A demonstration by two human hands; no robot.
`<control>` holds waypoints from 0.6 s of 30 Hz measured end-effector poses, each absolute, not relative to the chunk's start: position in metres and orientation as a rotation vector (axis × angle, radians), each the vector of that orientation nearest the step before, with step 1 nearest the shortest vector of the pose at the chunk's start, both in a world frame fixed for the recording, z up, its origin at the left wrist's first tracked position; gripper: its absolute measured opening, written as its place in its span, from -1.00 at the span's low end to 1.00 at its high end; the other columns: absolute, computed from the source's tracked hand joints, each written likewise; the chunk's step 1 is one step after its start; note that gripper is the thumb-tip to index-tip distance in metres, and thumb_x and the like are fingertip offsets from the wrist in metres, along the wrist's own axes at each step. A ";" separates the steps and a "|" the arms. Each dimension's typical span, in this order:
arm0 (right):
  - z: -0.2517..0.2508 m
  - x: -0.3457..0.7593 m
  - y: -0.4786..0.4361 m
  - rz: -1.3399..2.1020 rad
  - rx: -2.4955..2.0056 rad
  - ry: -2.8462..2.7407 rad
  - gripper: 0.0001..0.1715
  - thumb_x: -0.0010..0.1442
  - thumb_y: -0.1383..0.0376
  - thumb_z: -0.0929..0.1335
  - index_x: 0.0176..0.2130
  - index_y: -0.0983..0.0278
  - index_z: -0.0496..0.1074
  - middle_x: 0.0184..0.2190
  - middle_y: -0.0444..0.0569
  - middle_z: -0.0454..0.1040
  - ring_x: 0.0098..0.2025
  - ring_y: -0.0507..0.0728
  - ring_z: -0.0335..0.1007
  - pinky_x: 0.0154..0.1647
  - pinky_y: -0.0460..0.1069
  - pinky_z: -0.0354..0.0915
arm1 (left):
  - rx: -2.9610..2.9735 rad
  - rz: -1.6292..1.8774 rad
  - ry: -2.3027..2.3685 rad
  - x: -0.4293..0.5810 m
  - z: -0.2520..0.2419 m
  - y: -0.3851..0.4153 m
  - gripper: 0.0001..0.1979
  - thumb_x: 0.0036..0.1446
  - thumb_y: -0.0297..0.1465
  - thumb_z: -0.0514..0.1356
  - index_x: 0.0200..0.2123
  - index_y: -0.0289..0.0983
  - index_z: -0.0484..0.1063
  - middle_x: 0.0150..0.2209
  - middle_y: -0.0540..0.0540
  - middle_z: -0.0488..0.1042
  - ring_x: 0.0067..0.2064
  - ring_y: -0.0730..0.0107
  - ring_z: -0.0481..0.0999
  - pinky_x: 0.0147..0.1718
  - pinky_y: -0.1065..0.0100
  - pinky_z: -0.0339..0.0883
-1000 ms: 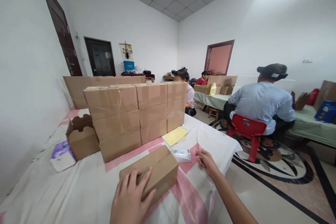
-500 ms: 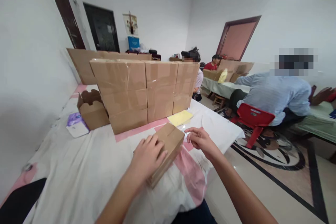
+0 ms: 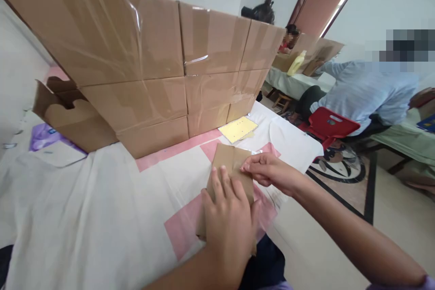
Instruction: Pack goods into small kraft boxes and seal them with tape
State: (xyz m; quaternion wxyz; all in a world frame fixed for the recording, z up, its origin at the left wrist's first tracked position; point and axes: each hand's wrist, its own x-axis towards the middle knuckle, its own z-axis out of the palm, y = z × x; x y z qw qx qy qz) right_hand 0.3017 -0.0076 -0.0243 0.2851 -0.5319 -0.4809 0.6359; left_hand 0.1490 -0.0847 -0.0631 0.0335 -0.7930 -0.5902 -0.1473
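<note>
A small brown cardboard box [image 3: 222, 156] lies on the cloth-covered table in front of me, its narrow far end pointing at the stacked boxes. My left hand [image 3: 227, 208] rests on top of it with fingers spread, the thumb reaching along the right side. At the box's upper right, my right hand [image 3: 263, 168] is closed in a pinch against the cardboard. Whatever sits between those fingertips is too small to tell. Something clear and shiny shows just behind the right hand, by the box's far edge.
A wall of taped cardboard boxes [image 3: 152, 95] stands across the table [image 3: 112, 217]. By it are a yellow sheet [image 3: 238, 129], an open carton [image 3: 81, 122] and a purple-and-white pack [image 3: 56, 145]. To the right, a person sits on a red chair [image 3: 333, 124]; other people are farther back.
My view has tilted down and closer. The small box has turned to point more straight away from me. My right hand's fingers, extended beside the box before, now pinch at its top.
</note>
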 end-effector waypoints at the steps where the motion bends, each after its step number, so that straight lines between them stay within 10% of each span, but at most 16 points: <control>1: -0.023 0.300 -0.003 1.704 -1.463 -1.302 -0.62 0.04 0.09 0.51 -0.41 0.35 0.44 -0.74 -0.31 0.11 -0.67 -0.13 -0.19 -0.63 -0.09 -0.28 | -2.429 -0.473 -1.831 0.150 -0.064 -0.084 -0.47 0.30 -0.13 0.04 0.13 -0.42 0.42 0.34 -0.50 0.22 0.37 -0.28 0.19 0.00 -0.22 0.42; 18: -0.008 0.260 0.021 1.694 -1.970 -1.373 -0.71 0.10 0.24 0.44 -0.53 0.27 0.32 -0.79 -0.32 0.10 -0.74 -0.13 -0.17 -0.72 -0.14 -0.23 | -2.529 -0.540 -1.935 0.142 -0.058 -0.080 -0.52 0.30 -0.11 0.06 0.13 -0.26 0.44 0.43 -0.27 0.10 0.42 -0.28 0.06 0.05 -0.30 0.34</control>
